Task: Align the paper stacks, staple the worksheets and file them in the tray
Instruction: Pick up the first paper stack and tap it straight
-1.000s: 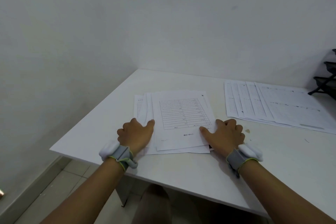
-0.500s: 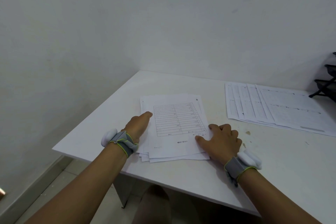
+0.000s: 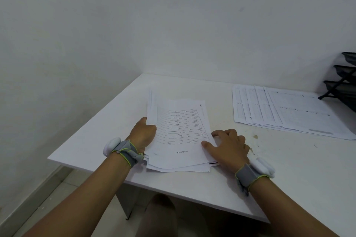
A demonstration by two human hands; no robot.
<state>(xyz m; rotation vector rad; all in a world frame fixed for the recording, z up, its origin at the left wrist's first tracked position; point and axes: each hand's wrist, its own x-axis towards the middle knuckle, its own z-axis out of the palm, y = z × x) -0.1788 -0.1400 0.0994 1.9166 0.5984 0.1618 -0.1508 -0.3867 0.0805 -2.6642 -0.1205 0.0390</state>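
A loose stack of white worksheets (image 3: 179, 136), its top sheet printed with a table, lies on the white table (image 3: 212, 184) in front of me. My left hand (image 3: 143, 133) grips the stack's left edge, which is lifted a little, with the thumb over the paper. My right hand (image 3: 228, 146) rests on the stack's lower right corner, thumb on the top sheet and fingers curled beside it. A second, fanned-out stack of printed sheets (image 3: 285, 113) lies flat at the right. No stapler is visible.
A black tiered file tray (image 3: 344, 86) stands at the far right edge against the wall. The table sits in a corner, walls behind and to the left. Small brownish stains (image 3: 255, 137) mark the table right of my right hand. The table's front edge runs below my wrists.
The spread sheets have been pushed together into a narrower stack. My left hand went from lying flat on the papers to gripping their left edge and lifting it. My right hand barely moved.
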